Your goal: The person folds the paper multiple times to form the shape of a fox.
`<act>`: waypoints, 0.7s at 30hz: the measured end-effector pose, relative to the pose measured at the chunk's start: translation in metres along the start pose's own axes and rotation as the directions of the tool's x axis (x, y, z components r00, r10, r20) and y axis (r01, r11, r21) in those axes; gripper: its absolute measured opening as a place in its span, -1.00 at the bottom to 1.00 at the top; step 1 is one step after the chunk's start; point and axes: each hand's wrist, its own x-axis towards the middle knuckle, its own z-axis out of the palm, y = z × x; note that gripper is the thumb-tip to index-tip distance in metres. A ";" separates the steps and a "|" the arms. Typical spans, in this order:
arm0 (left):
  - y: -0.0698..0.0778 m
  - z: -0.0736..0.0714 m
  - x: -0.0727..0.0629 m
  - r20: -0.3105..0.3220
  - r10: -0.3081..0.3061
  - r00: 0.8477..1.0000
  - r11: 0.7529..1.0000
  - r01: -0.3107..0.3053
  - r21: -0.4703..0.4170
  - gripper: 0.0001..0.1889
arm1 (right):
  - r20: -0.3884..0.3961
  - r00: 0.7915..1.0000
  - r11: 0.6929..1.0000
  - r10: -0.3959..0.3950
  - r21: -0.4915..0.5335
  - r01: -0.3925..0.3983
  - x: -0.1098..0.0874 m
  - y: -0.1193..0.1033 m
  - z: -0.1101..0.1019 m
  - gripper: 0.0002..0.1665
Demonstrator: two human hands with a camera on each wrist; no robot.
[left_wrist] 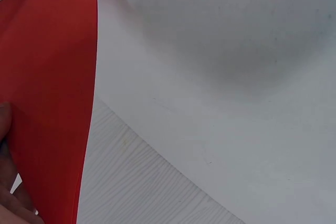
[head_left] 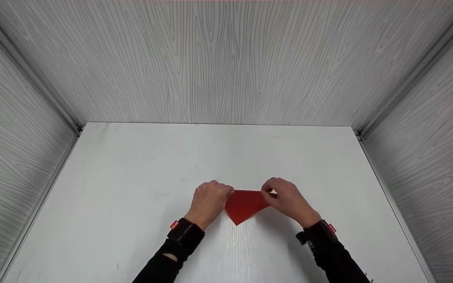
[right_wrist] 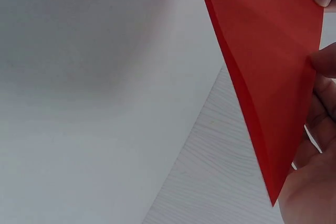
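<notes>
A folded piece of red paper (head_left: pixel 245 204) is held up between both hands over the white table, one corner pointing down toward the person. My left hand (head_left: pixel 209 201) pinches its left end near the straight top edge. At the right end, my right hand (head_left: pixel 288 199) grips the same edge between thumb and fingers. The right wrist view shows the red paper (right_wrist: pixel 268 61) tapering to a sharp point, with layered edges along one side and the right thumb (right_wrist: pixel 326 60) pressed on its face. In the left wrist view the paper (left_wrist: pixel 50 87) partly hides the left fingers.
The white tabletop (head_left: pixel 140 165) spreads beneath the hands. Grey wood-grain panels stand at the back (head_left: pixel 218 63), the left (head_left: pixel 10 129) and the right (head_left: pixel 431 145). Both wrists wear black straps, such as the left strap (head_left: pixel 186 234).
</notes>
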 end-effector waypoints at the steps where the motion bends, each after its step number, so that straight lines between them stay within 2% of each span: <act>1: 0.000 0.000 0.000 0.001 -0.004 1.000 1.000 0.004 -0.002 -0.86 | -0.003 1.000 1.000 -0.003 0.002 0.003 -0.001 0.002 -0.001 -0.89; 15: 0.003 0.001 0.001 0.014 -0.012 1.000 1.000 0.013 -0.023 -0.87 | -0.008 1.000 1.000 0.022 0.009 -0.022 -0.007 0.009 -0.002 -0.88; 21: -0.001 -0.001 -0.001 0.012 -0.060 0.998 0.998 0.061 -0.034 -0.85 | -0.019 0.996 0.997 0.082 -0.012 -0.082 -0.007 0.012 -0.004 -0.86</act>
